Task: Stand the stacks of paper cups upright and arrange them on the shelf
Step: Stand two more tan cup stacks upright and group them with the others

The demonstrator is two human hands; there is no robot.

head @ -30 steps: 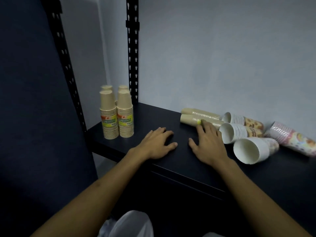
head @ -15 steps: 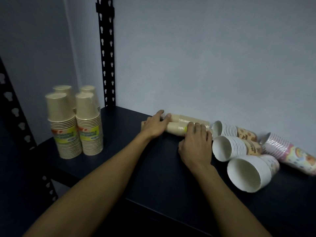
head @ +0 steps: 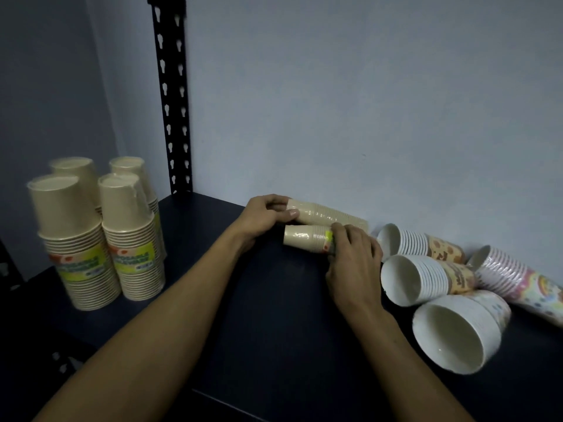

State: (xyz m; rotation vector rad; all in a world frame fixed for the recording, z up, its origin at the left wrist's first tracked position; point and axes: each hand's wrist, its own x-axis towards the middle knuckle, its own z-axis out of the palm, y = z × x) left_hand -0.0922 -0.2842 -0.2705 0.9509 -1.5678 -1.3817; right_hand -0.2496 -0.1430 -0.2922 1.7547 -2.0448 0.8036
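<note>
Two beige cup stacks lie on their sides on the dark shelf (head: pixel 274 330) near the back wall. My left hand (head: pixel 263 216) grips the closed end of the rear beige stack (head: pixel 329 214). My right hand (head: pixel 353 257) grips the front beige stack (head: pixel 304 236) at its yellow label. Several beige stacks stand upside down at the left, among them a front left stack (head: pixel 73 239) and a front right stack (head: pixel 131 236). To the right lie two white stacks with orange print (head: pixel 417 242) (head: pixel 426 278), a wide white stack (head: pixel 457 333) and a pink patterned stack (head: pixel 518 275).
A black perforated upright post (head: pixel 172 95) rises at the shelf's back left corner. A pale wall closes the back. The shelf's front edge runs below my forearms.
The camera has come closer to the shelf. My left hand has curled round the end of the rear beige stack, and my right hand has closed round the front one.
</note>
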